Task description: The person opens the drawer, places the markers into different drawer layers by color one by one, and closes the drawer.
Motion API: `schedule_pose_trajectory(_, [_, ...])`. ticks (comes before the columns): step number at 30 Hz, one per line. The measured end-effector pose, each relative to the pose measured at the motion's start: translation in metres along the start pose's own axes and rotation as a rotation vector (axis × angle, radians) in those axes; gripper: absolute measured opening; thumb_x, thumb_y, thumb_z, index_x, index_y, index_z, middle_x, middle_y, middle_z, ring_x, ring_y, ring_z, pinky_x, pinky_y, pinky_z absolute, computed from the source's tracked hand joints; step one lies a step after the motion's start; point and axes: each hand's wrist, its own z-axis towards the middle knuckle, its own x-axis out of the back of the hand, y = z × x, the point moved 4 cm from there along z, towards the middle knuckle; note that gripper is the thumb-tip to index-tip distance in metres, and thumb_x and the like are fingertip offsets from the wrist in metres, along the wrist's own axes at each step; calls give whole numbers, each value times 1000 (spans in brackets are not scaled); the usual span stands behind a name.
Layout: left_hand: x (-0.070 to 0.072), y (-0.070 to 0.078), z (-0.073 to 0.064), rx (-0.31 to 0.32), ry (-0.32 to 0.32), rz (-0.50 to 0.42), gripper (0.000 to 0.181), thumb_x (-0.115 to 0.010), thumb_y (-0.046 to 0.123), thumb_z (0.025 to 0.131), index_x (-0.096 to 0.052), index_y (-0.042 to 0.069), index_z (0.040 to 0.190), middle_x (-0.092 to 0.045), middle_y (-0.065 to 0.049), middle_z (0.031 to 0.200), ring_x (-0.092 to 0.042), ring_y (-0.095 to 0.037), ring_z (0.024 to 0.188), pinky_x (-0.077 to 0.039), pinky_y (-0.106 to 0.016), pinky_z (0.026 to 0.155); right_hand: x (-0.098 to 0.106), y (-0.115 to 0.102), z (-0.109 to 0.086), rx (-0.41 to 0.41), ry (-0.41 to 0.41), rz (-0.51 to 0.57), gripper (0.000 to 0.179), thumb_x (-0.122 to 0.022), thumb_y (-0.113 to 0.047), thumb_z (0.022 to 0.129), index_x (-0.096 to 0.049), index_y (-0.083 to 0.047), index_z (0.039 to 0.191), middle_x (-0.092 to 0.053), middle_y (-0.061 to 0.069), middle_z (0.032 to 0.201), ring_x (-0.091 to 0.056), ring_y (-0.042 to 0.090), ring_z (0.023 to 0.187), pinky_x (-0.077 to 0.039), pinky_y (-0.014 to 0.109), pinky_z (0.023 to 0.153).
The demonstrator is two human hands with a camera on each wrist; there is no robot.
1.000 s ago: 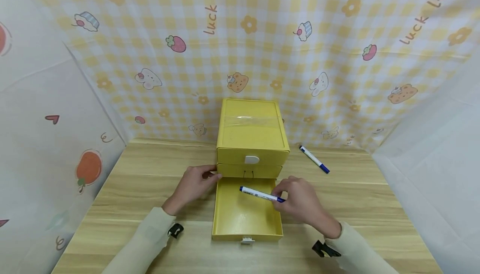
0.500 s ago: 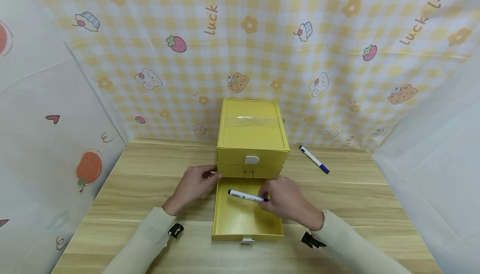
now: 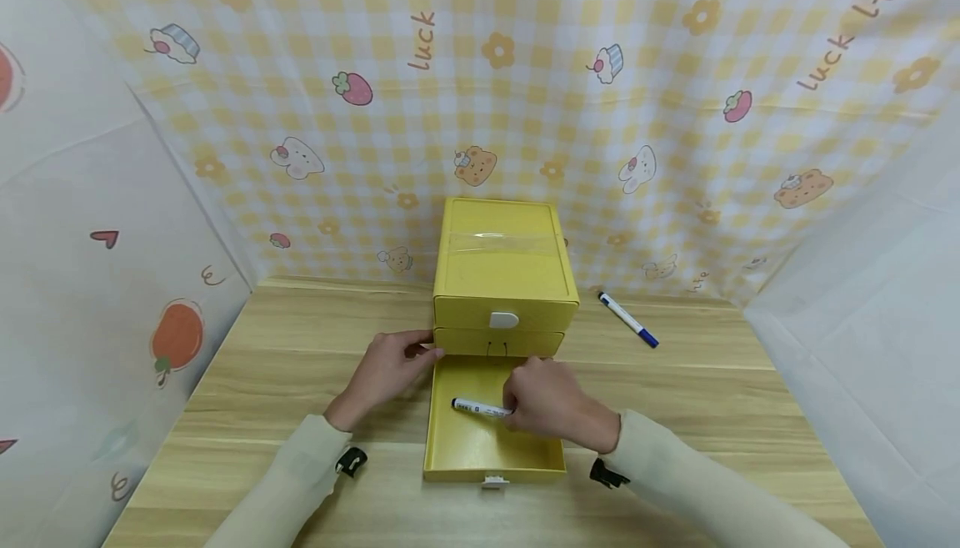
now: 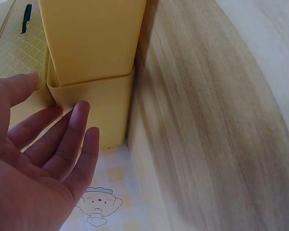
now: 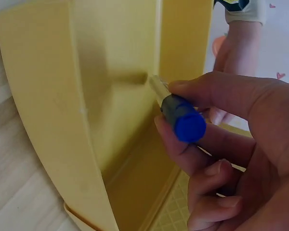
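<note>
My right hand [image 3: 543, 398] pinches a whiteboard marker [image 3: 474, 407] between thumb and fingers over the pulled-out yellow drawer [image 3: 491, 452]. The right wrist view shows the marker's blue end [image 5: 189, 126] facing the camera, with its white barrel pointing into the drawer. At the left front edge of the yellow drawer cabinet [image 3: 498, 268], my left hand [image 3: 390, 369] rests with its fingers loosely extended. In the left wrist view, the left thumb [image 4: 26, 86] lies by the cabinet's front and the fingers [image 4: 77, 122] reach along its side.
A second blue-and-white marker [image 3: 628, 319] lies on the wooden table [image 3: 315, 314] right of the cabinet. Above the open drawer, an upper drawer with a white pull tab [image 3: 504, 320] is closed. A checked curtain [image 3: 525, 114] hangs behind.
My right hand has carried the marker leftward from the drawer's right edge, then lower over the drawer. My left hand, the cabinet and the second marker have stayed in place.
</note>
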Motion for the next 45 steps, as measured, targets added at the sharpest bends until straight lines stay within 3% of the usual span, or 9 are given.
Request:
schedule_pose_trajectory(11, [1,0,0,-2,1,6,40,-80,22,104,-76,-9,130,-82,-17,111,-81,-28,95,-68,-42,80,-21,-5,9,-106,-160,86,23,-95,-16,84,-77,-17,70,-60,-12,63,-51,7,53,-45,25,46])
schedule_pose_trajectory(20, [0,0,1,0,-1,-2,40,-80,23,105,-76,-8,130,-82,-16,111,-81,-27,94,-68,-42,80,-28,-6,14,-100,-224,76,32,-93,-13,81,-70,-21,59,-51,-17,49,-45,2,44,-35,20,41])
schedule_pose_trajectory(24, [0,0,1,-5,1,-2,40,-80,23,105,-76,-8,130,-82,-17,112,-81,-28,94,-68,-43,80,-31,-7,16,-119,-252,70,30,-93,-16,81,-72,-22,61,-53,-17,51,-49,4,49,-38,21,46])
schedule_pose_trajectory(39, [0,1,1,9,1,-13,38,-80,23,104,-77,-5,130,-82,-15,114,-81,-27,97,-68,-43,81,-36,-15,17,-97,-260,148,25,-97,-20,82,-76,-23,68,-59,-19,61,-52,4,65,-46,22,59])
schedule_pose_trajectory(45, [1,1,0,7,3,-7,38,-80,22,104,-77,-5,130,-82,-16,114,-81,-28,96,-68,-43,81,-38,-16,16,-77,-264,185,22,-96,-16,82,-78,-21,70,-61,-19,63,-54,3,62,-47,21,55])
